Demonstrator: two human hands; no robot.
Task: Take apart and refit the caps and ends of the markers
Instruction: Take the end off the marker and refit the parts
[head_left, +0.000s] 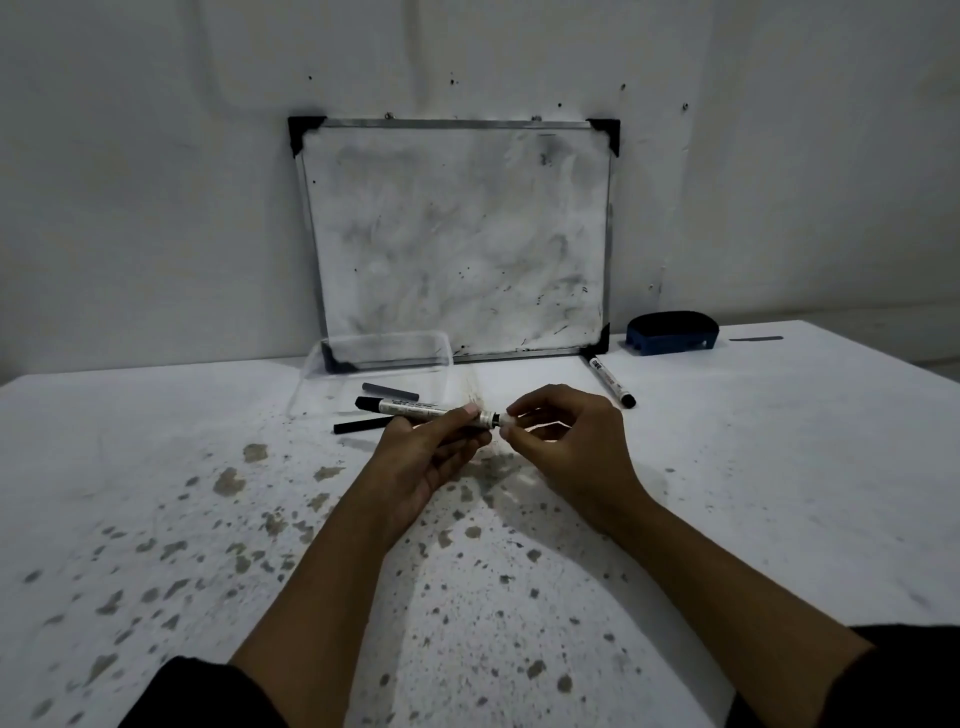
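Now keep the left hand (426, 457) closed on the marker (431, 410), held above the table (779, 467) centre; the right hand (566, 441) pinches its end piece (501, 419). Pull or push it straight along the barrel, without bending

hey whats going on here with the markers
A person is working on a marker held above the table. The left hand grips its barrel, while the right hand pinches the small piece at its right end. A second marker lies by the smudged whiteboard, near a blue eraser. Two loose dark pieces lie by a clear tray.
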